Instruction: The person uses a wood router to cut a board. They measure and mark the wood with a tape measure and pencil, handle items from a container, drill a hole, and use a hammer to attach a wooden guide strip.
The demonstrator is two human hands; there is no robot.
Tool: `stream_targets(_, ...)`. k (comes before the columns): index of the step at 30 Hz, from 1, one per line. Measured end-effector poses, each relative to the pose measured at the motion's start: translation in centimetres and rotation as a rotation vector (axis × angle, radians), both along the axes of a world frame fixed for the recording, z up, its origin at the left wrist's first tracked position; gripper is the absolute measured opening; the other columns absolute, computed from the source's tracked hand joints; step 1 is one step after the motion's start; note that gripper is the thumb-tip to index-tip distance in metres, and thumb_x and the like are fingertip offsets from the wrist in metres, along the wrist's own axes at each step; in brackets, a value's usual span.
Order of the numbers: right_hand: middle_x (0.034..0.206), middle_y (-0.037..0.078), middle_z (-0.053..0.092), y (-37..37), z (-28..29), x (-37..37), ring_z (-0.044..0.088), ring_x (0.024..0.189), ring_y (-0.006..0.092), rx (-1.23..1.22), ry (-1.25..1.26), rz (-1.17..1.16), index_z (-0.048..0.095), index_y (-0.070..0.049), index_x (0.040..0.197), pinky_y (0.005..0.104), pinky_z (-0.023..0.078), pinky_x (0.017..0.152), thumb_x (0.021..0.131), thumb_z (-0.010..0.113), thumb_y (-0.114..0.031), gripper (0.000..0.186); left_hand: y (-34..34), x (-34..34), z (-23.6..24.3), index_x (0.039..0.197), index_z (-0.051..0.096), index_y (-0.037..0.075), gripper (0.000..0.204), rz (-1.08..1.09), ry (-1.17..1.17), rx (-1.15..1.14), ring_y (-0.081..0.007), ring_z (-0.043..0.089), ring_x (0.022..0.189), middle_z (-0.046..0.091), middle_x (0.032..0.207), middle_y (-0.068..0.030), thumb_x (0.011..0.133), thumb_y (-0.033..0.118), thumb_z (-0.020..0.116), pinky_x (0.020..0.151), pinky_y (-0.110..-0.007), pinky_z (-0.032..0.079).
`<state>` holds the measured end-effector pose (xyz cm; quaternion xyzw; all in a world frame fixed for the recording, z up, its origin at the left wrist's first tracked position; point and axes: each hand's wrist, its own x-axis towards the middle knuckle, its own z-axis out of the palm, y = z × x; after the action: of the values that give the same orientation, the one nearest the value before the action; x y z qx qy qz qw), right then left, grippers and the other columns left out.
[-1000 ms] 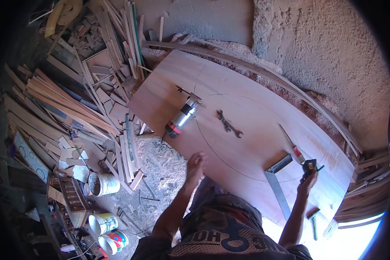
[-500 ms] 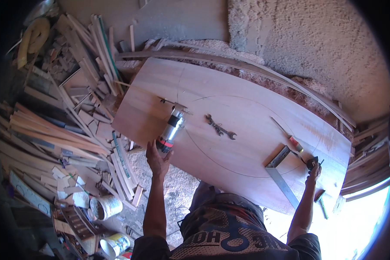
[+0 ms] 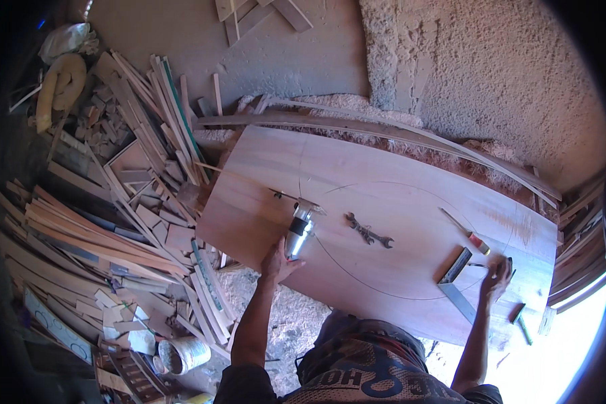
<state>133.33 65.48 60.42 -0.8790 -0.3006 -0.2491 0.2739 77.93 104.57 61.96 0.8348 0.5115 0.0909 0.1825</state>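
My left hand point(image 3: 277, 264) grips the near end of a silver-and-black cylindrical power tool point(image 3: 301, 230), lying on a large wooden sheet point(image 3: 384, 195) with pencilled curves. My right hand point(image 3: 495, 281) holds a small black tool point(image 3: 509, 264), perhaps a tape measure, at the sheet’s right side, partly hidden by my fingers. Crossed wrenches point(image 3: 368, 233) lie near the middle. A long blade with a red handle point(image 3: 478, 243) lies above a metal square point(image 3: 456, 299), and a green-handled tool point(image 3: 524, 326) rests near the lower right edge.
Piled offcuts and strips point(image 3: 101, 236) crowd the left, with a yellow hose point(image 3: 54, 94) above and a white bucket point(image 3: 185, 353) below. Long battens point(image 3: 411, 133) run behind the sheet beside a rough wall point(image 3: 471, 60). More boards point(image 3: 578, 236) stand at right.
My left hand has moved forward from the sheet’s near edge onto the power tool. My right hand has shifted slightly on the right side. The view has also shifted.
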Motion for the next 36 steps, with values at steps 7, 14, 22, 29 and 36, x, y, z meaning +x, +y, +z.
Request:
stream_targets(7, 0.128, 0.017, 0.057, 13.5, 2.4, -18.3, 0.054, 0.12, 0.0356, -0.028, 0.431, 0.51, 0.056, -0.008, 0.134, 0.0416, 0.044, 0.106, 0.084, 0.07, -0.003, 0.052, 0.1, 2.6, 1.2, 0.138, 0.047, 0.001, 0.09, 0.076, 0.025, -0.108, -0.0366, 0.062, 0.115, 0.063, 0.124, -0.0208, 0.067, 0.043, 0.083, 0.096, -0.045, 0.05)
stream_targets(14, 0.143, 0.015, 0.05, 21.3, 8.3, -28.6, 0.049, 0.13, 0.0352, -0.247, 0.517, 0.993, 0.046, -0.016, 0.146, 0.0488, 0.043, 0.103, 0.091, 0.061, -0.014, 0.057, -1.0, 2.1, 7.8, 0.134, 0.053, 0.002, 0.084, 0.049, -0.14, -0.211, -0.0343, 0.065, 0.109, 0.067, 0.119, -0.0181, 0.066, 0.04, 0.084, 0.095, -0.043, 0.051)
stream_targets(22, 0.159, 0.011, 0.035, 26.9, 13.3, -31.9, 0.033, 0.147, 0.0306, -0.302, -0.091, 1.294, 0.038, -0.023, 0.153, 0.0513, 0.024, 0.121, 0.091, 0.051, -0.015, 0.064, -3.8, 4.4, 18.8, 0.131, 0.054, 0.003, 0.079, -0.141, -0.013, -0.041, -0.0348, 0.066, 0.107, 0.068, 0.111, -0.0187, 0.067, 0.04, 0.082, 0.091, -0.044, 0.052)
stream_targets(29, 0.131, 0.007, 0.056, 28.7, 16.4, -31.1, 0.052, 0.127, 0.0259, -0.002, -0.42, 1.355, 0.051, -0.02, 0.136, 0.0478, 0.039, 0.11, 0.085, 0.06, -0.02, 0.052, -6.0, 4.8, 23.7, 0.133, 0.051, 0.003, 0.079, -0.215, 0.025, -0.182, -0.0368, 0.068, 0.103, 0.07, 0.109, -0.0192, 0.072, 0.044, 0.079, 0.088, -0.045, 0.053)
stream_targets(36, 0.111, 0.006, 0.059, 26.9, 20.0, -28.6, 0.06, 0.109, 0.0238, 0.209, -0.405, 1.414, 0.056, -0.015, 0.121, 0.0497, 0.046, 0.099, 0.077, 0.068, -0.019, 0.046, -8.7, 5.2, 27.7, 0.139, 0.049, 0.0, 0.063, -0.291, -0.341, -0.344, -0.0305, 0.071, 0.094, 0.07, 0.104, -0.0196, 0.091, 0.039, 0.066, 0.086, -0.04, 0.054)
